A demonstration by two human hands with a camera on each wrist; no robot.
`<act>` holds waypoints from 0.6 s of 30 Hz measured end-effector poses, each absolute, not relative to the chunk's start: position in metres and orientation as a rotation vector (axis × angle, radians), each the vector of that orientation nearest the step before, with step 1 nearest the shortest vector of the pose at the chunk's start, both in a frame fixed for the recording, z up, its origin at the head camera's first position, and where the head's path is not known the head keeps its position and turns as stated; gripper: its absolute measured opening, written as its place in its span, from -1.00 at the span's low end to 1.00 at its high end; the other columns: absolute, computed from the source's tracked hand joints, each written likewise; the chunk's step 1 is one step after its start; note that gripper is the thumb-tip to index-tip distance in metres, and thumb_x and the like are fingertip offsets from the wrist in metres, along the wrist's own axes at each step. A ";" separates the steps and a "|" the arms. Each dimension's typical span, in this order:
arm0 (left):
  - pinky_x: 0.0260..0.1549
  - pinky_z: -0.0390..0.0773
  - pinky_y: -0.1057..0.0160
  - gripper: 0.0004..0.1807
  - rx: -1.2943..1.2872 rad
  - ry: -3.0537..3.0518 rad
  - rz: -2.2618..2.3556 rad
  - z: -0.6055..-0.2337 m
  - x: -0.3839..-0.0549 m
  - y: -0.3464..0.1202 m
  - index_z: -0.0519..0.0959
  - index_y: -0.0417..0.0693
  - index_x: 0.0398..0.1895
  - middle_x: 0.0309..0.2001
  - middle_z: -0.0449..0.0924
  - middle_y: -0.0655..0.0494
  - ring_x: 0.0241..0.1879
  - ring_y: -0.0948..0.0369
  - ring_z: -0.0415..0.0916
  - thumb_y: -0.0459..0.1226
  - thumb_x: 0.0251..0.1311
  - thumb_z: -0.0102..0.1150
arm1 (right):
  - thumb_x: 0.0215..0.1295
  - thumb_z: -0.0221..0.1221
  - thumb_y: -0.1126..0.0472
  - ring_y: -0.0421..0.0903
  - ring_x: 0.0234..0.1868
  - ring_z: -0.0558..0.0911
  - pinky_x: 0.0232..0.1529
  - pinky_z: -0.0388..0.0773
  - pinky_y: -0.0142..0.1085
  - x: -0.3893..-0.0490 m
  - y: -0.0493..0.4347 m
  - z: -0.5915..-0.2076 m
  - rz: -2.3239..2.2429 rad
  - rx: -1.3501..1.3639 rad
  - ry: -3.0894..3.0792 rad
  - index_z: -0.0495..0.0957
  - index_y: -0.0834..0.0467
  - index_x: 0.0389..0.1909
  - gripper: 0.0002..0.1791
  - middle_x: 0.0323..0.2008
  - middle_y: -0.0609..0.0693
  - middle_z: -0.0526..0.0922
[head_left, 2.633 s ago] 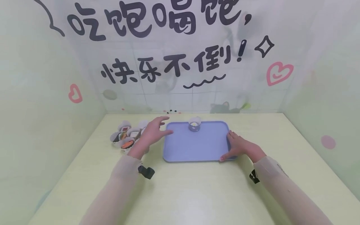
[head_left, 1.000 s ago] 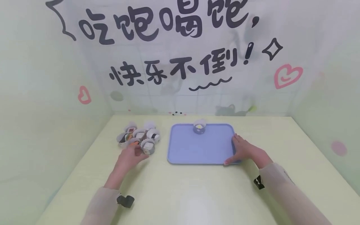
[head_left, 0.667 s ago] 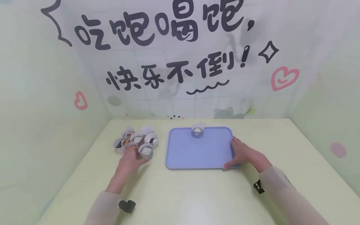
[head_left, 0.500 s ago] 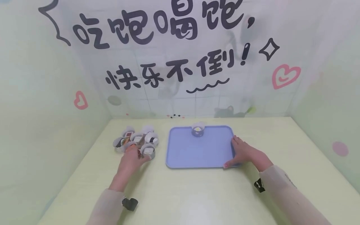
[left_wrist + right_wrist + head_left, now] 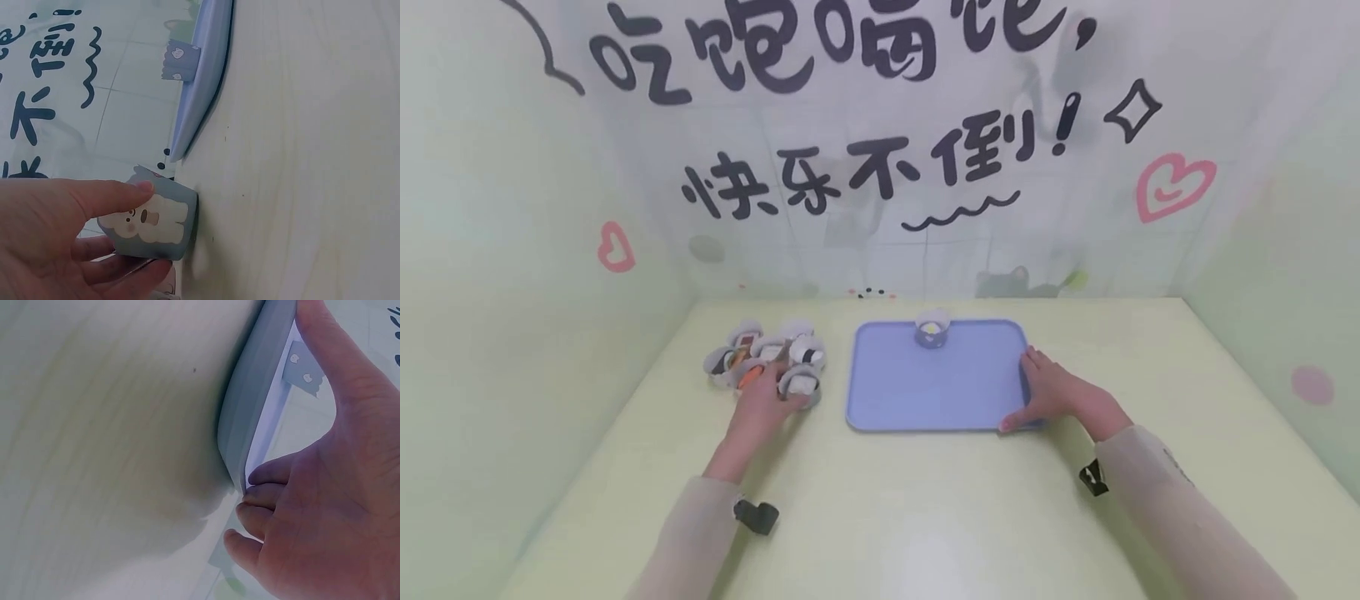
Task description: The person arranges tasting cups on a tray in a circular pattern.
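Note:
In the head view, my left hand (image 5: pixel 760 410) is at the front of a cluster of small paper food cups. It grips the nearest one, a grey-blue paper cup (image 5: pixel 164 222) with a printed bear, thumb on the near side and fingers round the back. A white block of food (image 5: pixel 802 385) sits in that cup. My right hand (image 5: pixel 1058 392) rests against the right edge of a blue tray (image 5: pixel 936 379), fingers along its side and thumb at the front corner. At the tray's back edge stands another small cup (image 5: pixel 932 334) with white and yellow contents.
Behind the gripped cup are several others, including one with an orange topping (image 5: pixel 749 377) and one with a black band (image 5: pixel 809 354). They stand close together on the pale wooden table (image 5: pixel 887 500). A printed curtain (image 5: pixel 880 183) rises behind the table.
My left hand has moved from beside the tray's left edge down to the cluster, then closed onto the front cup. The right hand stays at the tray's edge; the head view has shifted slightly.

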State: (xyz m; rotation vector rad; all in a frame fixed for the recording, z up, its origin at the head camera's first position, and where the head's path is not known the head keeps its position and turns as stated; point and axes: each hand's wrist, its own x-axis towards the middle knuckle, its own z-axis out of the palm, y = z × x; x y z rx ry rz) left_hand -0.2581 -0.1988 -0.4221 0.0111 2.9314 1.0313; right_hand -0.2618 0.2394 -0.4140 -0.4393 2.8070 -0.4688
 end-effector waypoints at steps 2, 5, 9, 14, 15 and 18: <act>0.17 0.50 -0.17 -0.31 0.015 2.935 1.034 -0.421 -0.258 -0.198 0.29 -0.29 0.37 0.29 0.43 -0.30 0.21 -0.16 0.45 -0.19 0.25 0.28 | -0.16 0.52 -0.25 0.53 0.49 -0.05 0.49 0.02 0.29 -0.263 0.240 -0.414 -0.485 -0.436 2.803 -0.13 0.66 0.41 0.48 0.46 0.63 -0.14; 0.18 0.48 -0.19 -0.28 0.018 2.946 0.997 -0.417 -0.259 -0.197 0.28 -0.28 0.38 0.30 0.42 -0.32 0.24 -0.20 0.42 -0.16 0.24 0.30 | -0.16 0.52 -0.27 0.52 0.49 -0.07 0.50 0.02 0.29 -0.266 0.241 -0.415 -0.499 -0.442 2.793 -0.15 0.65 0.42 0.50 0.46 0.62 -0.15; 0.15 0.51 -0.17 -0.24 0.051 2.945 0.988 -0.412 -0.259 -0.192 0.26 -0.26 0.39 0.30 0.43 -0.30 0.23 -0.18 0.44 -0.13 0.22 0.32 | -0.18 0.51 -0.30 0.52 0.50 -0.08 0.50 0.01 0.29 -0.267 0.243 -0.417 -0.505 -0.427 2.781 -0.16 0.64 0.42 0.52 0.47 0.62 -0.17; 0.11 0.55 -0.10 -0.29 0.140 2.930 1.034 -0.407 -0.263 -0.176 0.33 -0.23 0.35 0.24 0.50 -0.25 0.17 -0.12 0.50 -0.13 0.20 0.33 | -0.18 0.52 -0.28 0.52 0.49 -0.07 0.49 0.02 0.29 -0.265 0.243 -0.416 -0.492 -0.412 2.793 -0.14 0.64 0.42 0.51 0.47 0.61 -0.14; 0.12 0.55 -0.10 -0.30 0.156 2.933 1.035 -0.406 -0.265 -0.171 0.34 -0.23 0.34 0.23 0.51 -0.24 0.17 -0.12 0.51 -0.13 0.19 0.34 | -0.18 0.52 -0.28 0.53 0.49 -0.06 0.49 0.02 0.30 -0.264 0.243 -0.415 -0.491 -0.418 2.796 -0.13 0.64 0.42 0.50 0.46 0.62 -0.14; 0.15 0.54 -0.10 -0.32 0.180 2.918 1.049 -0.402 -0.270 -0.157 0.37 -0.21 0.32 0.25 0.52 -0.22 0.19 -0.12 0.51 -0.13 0.19 0.35 | -0.17 0.52 -0.27 0.52 0.49 -0.06 0.49 0.02 0.30 -0.264 0.242 -0.413 -0.495 -0.431 2.795 -0.12 0.64 0.42 0.49 0.46 0.62 -0.14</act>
